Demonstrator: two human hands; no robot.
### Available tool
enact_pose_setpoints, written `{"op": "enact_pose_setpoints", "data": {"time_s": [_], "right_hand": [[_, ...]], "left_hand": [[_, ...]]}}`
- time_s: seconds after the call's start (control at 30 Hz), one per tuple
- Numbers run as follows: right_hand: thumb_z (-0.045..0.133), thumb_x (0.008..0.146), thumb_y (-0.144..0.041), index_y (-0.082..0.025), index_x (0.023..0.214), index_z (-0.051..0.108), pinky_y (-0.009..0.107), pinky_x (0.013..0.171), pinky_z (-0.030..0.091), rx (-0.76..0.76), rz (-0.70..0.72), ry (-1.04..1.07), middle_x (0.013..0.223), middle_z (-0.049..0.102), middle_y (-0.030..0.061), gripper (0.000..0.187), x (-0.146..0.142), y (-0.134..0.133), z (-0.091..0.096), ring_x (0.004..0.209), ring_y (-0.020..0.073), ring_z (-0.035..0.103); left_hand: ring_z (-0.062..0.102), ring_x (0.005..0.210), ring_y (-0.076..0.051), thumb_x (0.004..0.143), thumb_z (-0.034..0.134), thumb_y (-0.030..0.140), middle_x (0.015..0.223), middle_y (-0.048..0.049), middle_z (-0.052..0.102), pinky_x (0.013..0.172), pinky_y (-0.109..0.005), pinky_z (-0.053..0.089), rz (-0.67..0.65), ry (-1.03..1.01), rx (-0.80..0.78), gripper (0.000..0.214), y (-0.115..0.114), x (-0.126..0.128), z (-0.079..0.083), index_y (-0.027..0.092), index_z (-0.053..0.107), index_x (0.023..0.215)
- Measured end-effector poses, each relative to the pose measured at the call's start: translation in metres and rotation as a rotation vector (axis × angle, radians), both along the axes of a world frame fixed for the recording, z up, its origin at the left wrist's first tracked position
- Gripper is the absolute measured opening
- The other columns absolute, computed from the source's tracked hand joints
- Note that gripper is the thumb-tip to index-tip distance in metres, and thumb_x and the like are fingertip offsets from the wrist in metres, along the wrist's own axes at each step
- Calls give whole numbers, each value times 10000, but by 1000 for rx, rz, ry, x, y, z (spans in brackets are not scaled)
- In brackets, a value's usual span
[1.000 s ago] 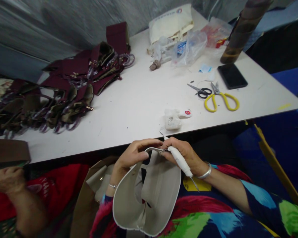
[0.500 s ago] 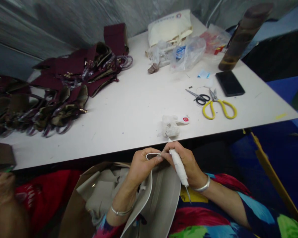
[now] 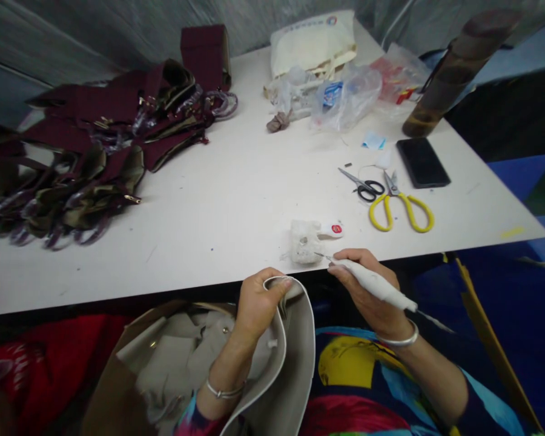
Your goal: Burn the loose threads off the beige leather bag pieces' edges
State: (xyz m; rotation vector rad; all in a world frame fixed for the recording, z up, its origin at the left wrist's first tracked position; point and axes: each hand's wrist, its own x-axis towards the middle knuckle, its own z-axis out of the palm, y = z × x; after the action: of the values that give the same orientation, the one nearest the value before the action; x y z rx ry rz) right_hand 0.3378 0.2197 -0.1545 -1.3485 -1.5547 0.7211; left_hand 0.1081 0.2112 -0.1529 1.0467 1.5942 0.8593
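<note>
At lower centre we see the pale bag piece (image 3: 300,357), its rim pinched in the left hand (image 3: 258,306). Right of centre, the right hand (image 3: 376,313) grasps the white-wrapped tool (image 3: 375,281), its tip by the white block (image 3: 303,239). If this grasp slips, we think the thin tip may scratch the piece.

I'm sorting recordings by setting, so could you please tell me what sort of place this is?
Probably a bag workshop: similar dark maroon bags lie heaped on the flat white table with yellow-handled metal scissors, and the right hand holds a white-wrapped pointed tool.
</note>
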Motion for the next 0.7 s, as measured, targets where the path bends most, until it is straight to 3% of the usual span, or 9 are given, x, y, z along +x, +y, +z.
{"op": "enact_pose_setpoints", "data": {"time_s": [0.1, 0.27, 0.53, 0.7], "right_hand": [[729, 971, -339, -246, 1060, 693, 303, 787, 584, 99, 60, 5, 975, 769, 35, 133, -4, 4, 1, 812, 186, 725], [720, 981, -293, -241, 1111, 679, 323, 815, 591, 158, 143, -94, 983, 769, 45, 146, -6, 10, -4, 849, 196, 733], [663, 1017, -272, -197, 1172, 621, 329, 772, 563, 313, 226, -304, 963, 742, 68, 178, -11, 20, -8, 848, 210, 715], [629, 1032, -282, -175, 1157, 592, 343, 727, 529, 328, 248, -431, 905, 701, 76, 168, -13, 24, -2, 804, 227, 686]], "left_hand": [[549, 589, -161, 745, 789, 307, 591, 18, 654, 590, -266, 405, -56, 85, 24, 139, 4, 14, 4, 187, 750, 687], [561, 618, -171, 762, 760, 331, 620, 11, 663, 620, -271, 419, -105, 87, -6, 156, 6, 16, 6, 184, 744, 709], [598, 671, -182, 804, 708, 323, 681, -2, 686, 682, -280, 448, -161, 106, -111, 155, 6, 15, 9, 174, 740, 784], [643, 765, -208, 824, 682, 310, 771, -24, 731, 753, -301, 460, -256, 118, -112, 148, 6, 13, 12, 177, 746, 832]]}}
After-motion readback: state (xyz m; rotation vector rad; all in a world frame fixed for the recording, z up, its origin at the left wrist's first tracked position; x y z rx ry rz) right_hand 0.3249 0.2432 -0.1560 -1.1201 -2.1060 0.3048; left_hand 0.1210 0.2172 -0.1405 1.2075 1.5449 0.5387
